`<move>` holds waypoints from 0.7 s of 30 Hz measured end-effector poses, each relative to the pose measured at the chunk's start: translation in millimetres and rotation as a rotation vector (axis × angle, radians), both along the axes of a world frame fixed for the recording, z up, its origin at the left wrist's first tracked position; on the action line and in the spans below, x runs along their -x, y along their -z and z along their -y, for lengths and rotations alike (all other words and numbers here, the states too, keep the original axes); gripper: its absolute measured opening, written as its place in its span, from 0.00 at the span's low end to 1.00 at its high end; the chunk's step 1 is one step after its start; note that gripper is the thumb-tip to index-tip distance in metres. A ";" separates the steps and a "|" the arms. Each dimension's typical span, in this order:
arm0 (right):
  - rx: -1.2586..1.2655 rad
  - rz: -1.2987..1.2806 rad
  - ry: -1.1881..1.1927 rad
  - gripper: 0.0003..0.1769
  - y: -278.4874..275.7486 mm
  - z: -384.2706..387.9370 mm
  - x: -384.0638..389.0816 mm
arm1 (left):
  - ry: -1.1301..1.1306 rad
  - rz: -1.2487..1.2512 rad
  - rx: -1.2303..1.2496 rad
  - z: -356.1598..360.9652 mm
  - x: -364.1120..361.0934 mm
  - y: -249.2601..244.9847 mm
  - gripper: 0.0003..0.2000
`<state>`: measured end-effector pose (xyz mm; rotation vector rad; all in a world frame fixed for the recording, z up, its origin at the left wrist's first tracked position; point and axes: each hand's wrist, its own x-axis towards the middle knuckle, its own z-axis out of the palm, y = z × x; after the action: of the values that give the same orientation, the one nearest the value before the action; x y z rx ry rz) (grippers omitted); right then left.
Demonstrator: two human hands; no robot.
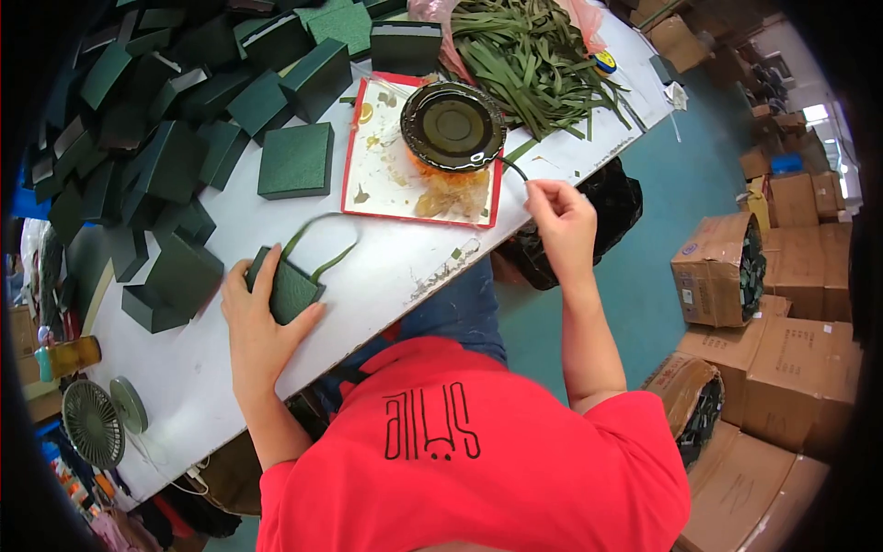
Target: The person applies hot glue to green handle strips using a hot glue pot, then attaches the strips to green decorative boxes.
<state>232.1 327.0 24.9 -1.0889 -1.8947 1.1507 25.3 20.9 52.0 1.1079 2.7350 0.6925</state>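
My left hand (258, 317) is closed around a small dark green box (292, 296) on the white table. From that box a green ribbon loop (322, 241) arches toward the back. My right hand (563, 219) pinches one end of a thin dark green ribbon (515, 166). The ribbon's other end reaches the rim of a round black pot (452, 127) with dark, shiny contents. Under the pot lies a red-edged white tray (377, 198) smeared with yellowish-brown residue. Left of the tray, a flat green box (295, 161) rests apart from my hands.
Many dark green boxes (170, 166) are heaped at the left and back. A pile of green ribbon strips (533, 60) lies behind the pot. At the front left stands a small fan (92, 423). Cardboard cartons (796, 368) are stacked on the floor to the right.
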 end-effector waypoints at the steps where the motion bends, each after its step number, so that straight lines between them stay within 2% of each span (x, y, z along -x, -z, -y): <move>1: -0.051 0.008 0.023 0.08 7.5 -16.3 -3.3 | -0.006 0.018 0.017 5.1 3.3 2.9 0.34; 2: -0.102 0.015 0.046 0.08 12.0 -30.8 -5.6 | -0.013 0.036 0.035 8.0 6.2 4.6 0.32; 3: -0.150 0.042 0.038 0.07 13.0 -43.4 -6.2 | -0.037 0.153 0.040 8.4 8.8 -1.9 0.23; 10: -0.332 0.110 0.062 0.10 15.0 -91.4 20.0 | -0.243 0.407 -0.166 24.6 24.7 18.0 0.09; 13: -0.351 0.145 0.124 0.13 33.6 -108.6 25.3 | -0.036 0.030 -0.506 22.5 19.2 13.1 0.12; 16: -0.321 0.213 0.153 0.16 34.8 -107.0 29.6 | 0.155 -0.307 -0.412 17.8 16.1 -7.8 0.16; 17: -0.343 0.229 0.153 0.17 32.9 -102.0 30.9 | 0.211 -0.313 -0.325 19.0 17.8 -8.0 0.17; 21: -0.452 0.354 0.103 0.16 33.0 -94.2 34.6 | 0.306 -0.070 -0.004 -1.4 3.5 -13.1 0.14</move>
<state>197.5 421.2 -8.1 -1.1630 -2.1931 0.4519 21.8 22.2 65.1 1.5331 2.5342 0.6241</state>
